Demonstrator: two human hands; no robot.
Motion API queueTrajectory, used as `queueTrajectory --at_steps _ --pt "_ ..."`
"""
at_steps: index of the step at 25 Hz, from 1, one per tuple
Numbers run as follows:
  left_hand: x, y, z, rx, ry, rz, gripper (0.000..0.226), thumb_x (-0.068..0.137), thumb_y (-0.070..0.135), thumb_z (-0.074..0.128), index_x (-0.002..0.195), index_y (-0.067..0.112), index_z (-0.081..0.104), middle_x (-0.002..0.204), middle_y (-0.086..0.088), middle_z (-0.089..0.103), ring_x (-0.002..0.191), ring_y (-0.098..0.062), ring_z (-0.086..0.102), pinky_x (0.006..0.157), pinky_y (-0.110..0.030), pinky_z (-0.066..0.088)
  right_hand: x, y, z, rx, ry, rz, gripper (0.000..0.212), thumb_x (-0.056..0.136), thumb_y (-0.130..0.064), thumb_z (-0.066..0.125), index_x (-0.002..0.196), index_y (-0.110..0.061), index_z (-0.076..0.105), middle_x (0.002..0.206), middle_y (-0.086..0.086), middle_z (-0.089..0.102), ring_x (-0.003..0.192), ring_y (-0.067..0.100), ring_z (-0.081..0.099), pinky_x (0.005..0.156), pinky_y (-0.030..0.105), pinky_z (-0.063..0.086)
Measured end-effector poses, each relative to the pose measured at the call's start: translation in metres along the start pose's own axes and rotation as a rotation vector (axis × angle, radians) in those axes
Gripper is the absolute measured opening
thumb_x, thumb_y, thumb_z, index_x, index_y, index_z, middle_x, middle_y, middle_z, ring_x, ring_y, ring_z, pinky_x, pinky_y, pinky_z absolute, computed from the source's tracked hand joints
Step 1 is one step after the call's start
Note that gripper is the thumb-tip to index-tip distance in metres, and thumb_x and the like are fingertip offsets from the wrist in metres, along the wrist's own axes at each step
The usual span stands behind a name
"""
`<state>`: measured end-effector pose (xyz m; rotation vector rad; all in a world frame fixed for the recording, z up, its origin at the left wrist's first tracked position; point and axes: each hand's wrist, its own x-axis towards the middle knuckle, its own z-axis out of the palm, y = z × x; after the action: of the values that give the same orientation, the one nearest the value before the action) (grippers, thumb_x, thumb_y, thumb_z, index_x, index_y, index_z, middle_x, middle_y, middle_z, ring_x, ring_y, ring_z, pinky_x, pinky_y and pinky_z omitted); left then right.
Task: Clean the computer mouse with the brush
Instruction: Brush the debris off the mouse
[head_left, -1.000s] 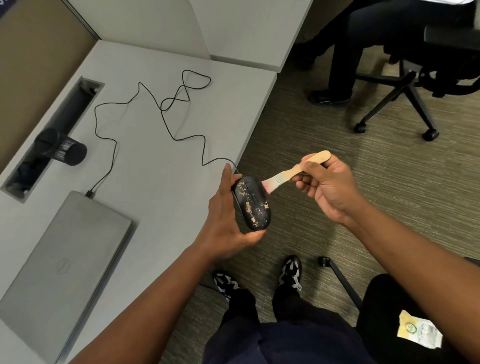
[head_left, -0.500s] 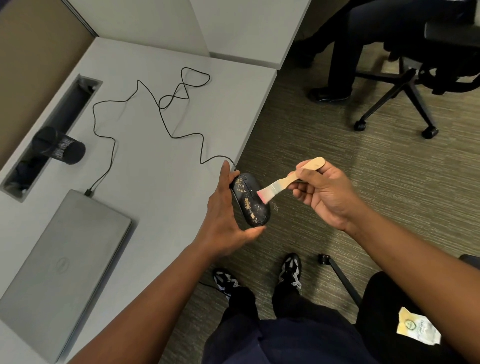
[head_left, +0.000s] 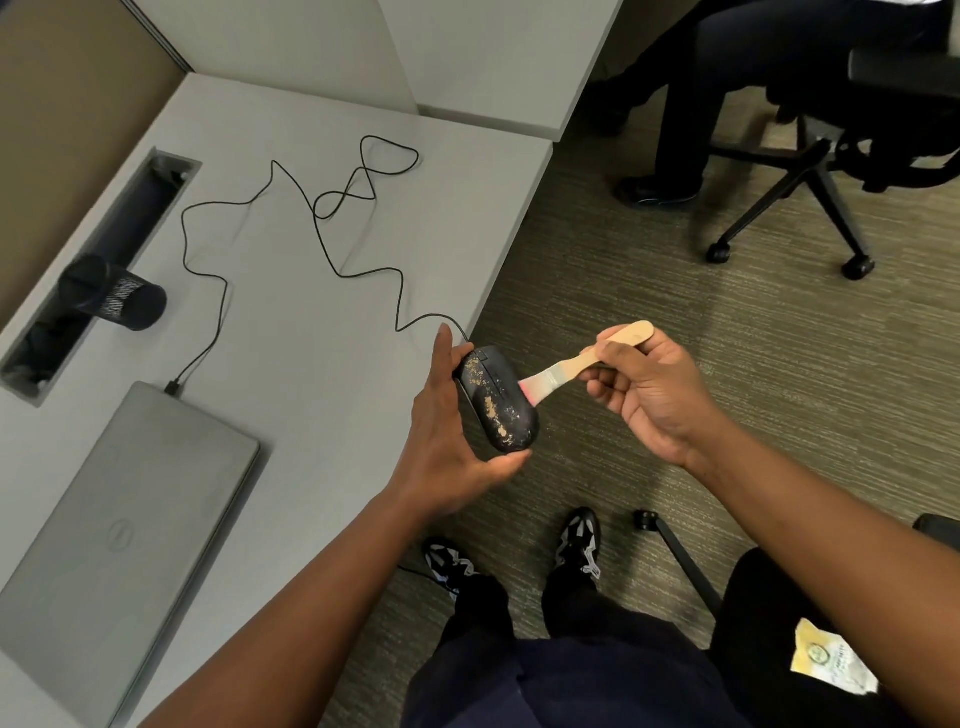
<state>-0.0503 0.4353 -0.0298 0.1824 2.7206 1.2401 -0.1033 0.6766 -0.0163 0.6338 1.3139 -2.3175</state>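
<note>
My left hand (head_left: 448, 436) grips a black computer mouse (head_left: 497, 399) just past the desk's right edge, above the carpet. Tan flecks of dirt cover the mouse's top. Its thin black cable (head_left: 332, 244) snakes back over the desk to a closed laptop. My right hand (head_left: 649, 395) holds a small wooden-handled brush (head_left: 582, 364) by the end of its handle. The pink-tipped bristles touch the mouse's right side near its middle.
A closed grey laptop (head_left: 119, 530) lies at the front left of the grey desk (head_left: 291, 322). A black mesh cup (head_left: 111, 293) sits beside a cable slot (head_left: 104, 260). Another person's legs and an office chair (head_left: 810, 171) are at the top right on the carpet.
The brush swept down across the mouse's top and has come back to its right side. My left hand has kept the mouse almost still.
</note>
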Motion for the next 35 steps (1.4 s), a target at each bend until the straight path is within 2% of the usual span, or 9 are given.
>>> queueTrajectory --at_steps 3,7,11,14,17,20,23,31,35 --pt "0.002 0.0 0.0 -0.012 0.012 -0.001 0.153 0.067 0.03 0.1 0.156 0.053 -0.022 0.152 0.013 0.038 0.138 0.013 0.039 0.112 -0.005 0.029 0.001 -0.005 -0.004 0.021 -0.007 0.005 0.011 0.099 0.0 0.06 0.101 -0.01 0.064 0.086 0.011 0.075 0.073 0.019 0.069 0.066 0.026 0.059" --pt "0.004 -0.001 -0.001 -0.023 0.019 -0.024 0.154 0.067 0.036 0.099 0.158 0.05 -0.025 0.159 0.005 0.037 0.146 -0.013 0.042 0.121 -0.033 0.034 0.004 -0.004 -0.004 -0.019 -0.02 0.01 0.01 0.098 0.001 0.06 0.103 -0.008 0.064 0.086 0.013 0.074 0.076 0.021 0.069 0.065 0.025 0.059" --pt "0.006 -0.002 0.001 -0.024 0.004 -0.035 0.154 0.069 0.035 0.098 0.159 0.044 -0.026 0.159 0.003 0.038 0.145 -0.008 0.041 0.118 -0.021 0.029 0.005 -0.01 -0.006 -0.002 -0.045 0.009 0.01 0.098 -0.001 0.061 0.105 -0.007 0.065 0.088 0.013 0.075 0.076 0.02 0.071 0.066 0.025 0.06" --pt "0.008 -0.001 0.002 -0.022 0.004 -0.035 0.154 0.069 0.036 0.098 0.159 0.043 -0.026 0.16 0.003 0.037 0.146 -0.009 0.04 0.119 -0.027 0.031 0.002 -0.004 -0.001 -0.066 -0.109 0.033 0.011 0.096 -0.001 0.063 0.106 -0.004 0.065 0.092 0.017 0.075 0.075 0.02 0.072 0.066 0.026 0.061" --pt "0.008 -0.002 0.003 -0.015 0.012 -0.018 0.155 0.068 0.036 0.099 0.158 0.047 -0.027 0.16 0.003 0.036 0.145 -0.009 0.04 0.12 -0.027 0.033 0.004 -0.009 -0.003 -0.074 -0.031 -0.023 0.009 0.097 -0.001 0.063 0.103 -0.005 0.066 0.089 0.016 0.075 0.076 0.022 0.071 0.065 0.026 0.06" --pt "0.006 -0.003 0.003 -0.023 0.017 -0.015 0.155 0.068 0.036 0.098 0.158 0.047 -0.027 0.161 0.003 0.033 0.147 -0.016 0.039 0.122 -0.042 0.037 0.003 -0.012 -0.002 -0.069 -0.067 -0.024 0.008 0.097 -0.002 0.063 0.104 -0.006 0.065 0.09 0.017 0.075 0.076 0.023 0.071 0.065 0.027 0.061" --pt "0.006 -0.003 0.003 -0.031 0.015 0.004 0.154 0.068 0.037 0.096 0.158 0.047 -0.028 0.16 0.002 0.034 0.146 -0.019 0.041 0.122 -0.047 0.039 -0.001 -0.008 0.009 -0.116 -0.137 -0.006 0.008 0.096 -0.002 0.064 0.102 -0.007 0.066 0.09 0.018 0.075 0.074 0.022 0.073 0.064 0.027 0.06" --pt "0.003 -0.005 0.0 -0.052 0.016 -0.002 0.157 0.069 0.03 0.099 0.158 0.041 -0.03 0.16 0.006 0.034 0.148 -0.011 0.041 0.121 -0.031 0.039 0.002 -0.01 0.003 -0.182 0.027 -0.125 0.012 0.099 -0.001 0.058 0.097 -0.011 0.064 0.087 0.016 0.071 0.073 0.022 0.066 0.062 0.03 0.056" --pt "0.003 -0.005 -0.001 -0.063 0.026 0.005 0.158 0.068 0.029 0.099 0.157 0.042 -0.031 0.159 0.003 0.036 0.146 -0.01 0.042 0.118 -0.017 0.034 -0.001 -0.002 0.004 -0.381 0.047 -0.355 0.01 0.096 -0.005 0.057 0.093 -0.013 0.063 0.088 0.024 0.067 0.067 0.027 0.062 0.059 0.037 0.054"
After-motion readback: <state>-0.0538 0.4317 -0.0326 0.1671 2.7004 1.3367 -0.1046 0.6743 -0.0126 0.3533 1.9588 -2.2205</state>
